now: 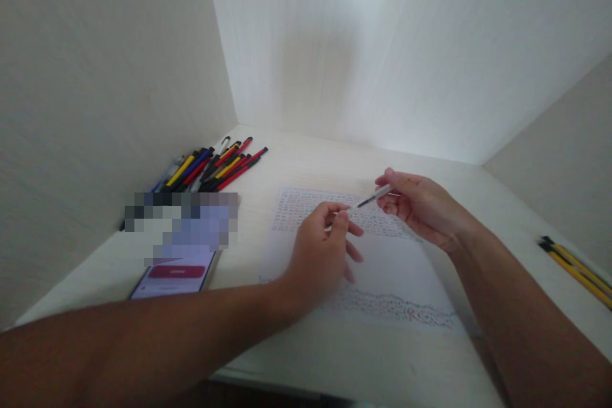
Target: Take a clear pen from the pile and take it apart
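Observation:
A thin pen refill [367, 200], clear with a dark ink core, is held between both hands above a sheet of paper [382, 268] covered in rows of scribbles. My right hand [421, 207] pinches its upper right end with thumb and fingers. My left hand [321, 248] pinches the lower left end, its other fingers spread loosely over the paper. Both hands hover just above the white desk [310, 159].
A pile of several red, yellow, blue and black pens [215, 169] lies at the back left by the wall. A phone [174, 277] with a lit screen lies at the left front. Two yellow pens [576, 268] rest at the right edge. White walls enclose the desk.

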The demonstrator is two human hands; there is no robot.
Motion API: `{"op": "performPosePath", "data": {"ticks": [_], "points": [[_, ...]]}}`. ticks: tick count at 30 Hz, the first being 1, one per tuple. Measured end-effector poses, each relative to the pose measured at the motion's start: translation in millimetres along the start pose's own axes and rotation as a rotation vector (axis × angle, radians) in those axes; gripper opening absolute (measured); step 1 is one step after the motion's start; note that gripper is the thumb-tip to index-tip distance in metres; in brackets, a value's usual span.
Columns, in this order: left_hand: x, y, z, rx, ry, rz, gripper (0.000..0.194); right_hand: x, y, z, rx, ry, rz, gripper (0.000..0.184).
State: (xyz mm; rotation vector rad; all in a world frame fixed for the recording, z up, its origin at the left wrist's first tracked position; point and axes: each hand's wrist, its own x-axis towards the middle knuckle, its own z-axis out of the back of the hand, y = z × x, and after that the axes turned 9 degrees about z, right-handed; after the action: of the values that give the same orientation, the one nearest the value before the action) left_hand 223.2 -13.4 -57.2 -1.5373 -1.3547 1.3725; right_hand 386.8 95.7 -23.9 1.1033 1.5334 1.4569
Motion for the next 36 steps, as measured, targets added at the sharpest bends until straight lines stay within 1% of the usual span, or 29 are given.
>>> {"op": "performPosePath", "data": {"ticks": [3, 6, 7, 10, 12, 16, 21, 26, 29, 33, 34, 36], "points": [[-0.4, -1.7, -0.2, -0.007, -0.015, 0.006, 0.018, 0.5, -1.6, 1.5, -0.007, 0.016, 0.017, 0.023], [-1.0, -2.4, 0.3, -0.018, -0.026, 0.009, 0.019, -2.2, 2.0, -0.4, 0.095, 0.049, 0.042, 0.039], [-1.2, -2.3, 0.4, -0.018, -0.033, 0.005, 0.019, -2.8, 2.8, -1.4, 0.101, 0.055, 0.027, 0.040], [-0.7, -1.1, 0.5, -0.014, -0.053, -0.012, 0.017, -2.5, 0.9, -1.3, -0.001, 0.086, -0.084, 0.026], [0.5, -0.1, 1.0, -0.023, -0.067, -0.033, 0.016, -0.7, -3.1, 1.7, -0.076, 0.125, -0.112, 0.025], [2.8, -0.2, 2.9, -0.035, -0.098, -0.085, 0.013, 2.4, -10.0, 8.1, -0.112, 0.161, -0.050, 0.025], [3.6, -2.5, 3.9, -0.033, -0.157, -0.094, 0.015, 2.5, -11.1, 6.8, -0.146, 0.160, -0.044, 0.029], [6.5, -0.9, 4.7, -0.059, -0.211, -0.106, 0.024, 0.8, -8.5, 5.5, -0.162, 0.171, 0.016, 0.032], [7.8, -0.2, 4.9, -0.087, -0.246, -0.095, 0.025, -0.8, -7.3, 6.4, -0.189, 0.240, 0.001, 0.030], [8.0, -2.9, 4.0, -0.126, -0.218, -0.072, 0.017, -2.7, -8.0, 8.1, -0.269, 0.425, -0.082, 0.022], [8.2, -4.0, 3.9, -0.141, -0.209, -0.071, 0.016, -2.5, -8.4, 9.0, -0.290, 0.455, -0.083, 0.021], [9.3, -5.7, 4.0, -0.169, -0.217, -0.066, 0.016, -1.5, -9.0, 11.7, -0.337, 0.471, -0.065, 0.020]]}}
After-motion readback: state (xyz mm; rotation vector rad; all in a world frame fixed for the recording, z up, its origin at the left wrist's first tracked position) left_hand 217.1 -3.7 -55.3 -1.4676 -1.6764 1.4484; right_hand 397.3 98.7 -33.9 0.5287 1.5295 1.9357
